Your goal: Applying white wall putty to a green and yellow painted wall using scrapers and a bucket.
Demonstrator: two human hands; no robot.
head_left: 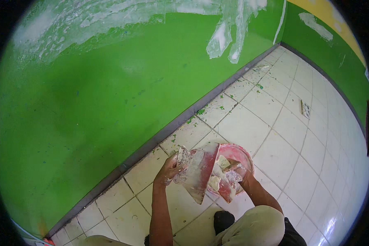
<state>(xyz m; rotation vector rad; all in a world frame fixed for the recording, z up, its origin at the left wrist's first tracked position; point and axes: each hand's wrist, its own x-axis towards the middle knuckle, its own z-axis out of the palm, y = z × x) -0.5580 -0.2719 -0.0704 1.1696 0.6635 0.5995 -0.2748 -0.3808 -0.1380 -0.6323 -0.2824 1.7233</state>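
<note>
My left hand (168, 169) grips the edge of a wide red putty spreader (198, 168) smeared with white putty, its broad blade tilted toward the right. In my right hand (243, 174) is a second, smaller red putty spreader (225, 187), with thick white putty (215, 183) clinging to it. Both spreaders are close together, over the left side of a round pink tub (236, 150) on the floor. White residue coats the tub's inside, and the spreaders and my right hand hide much of it.
A green wall (110, 94) with white putty patches rises at the left above a grey baseboard (160, 141). Green paint flakes (201, 111) litter the white tiled floor (291, 139). A small flat piece (305, 109) lies at the right. My knee (254, 225) is close below the tub.
</note>
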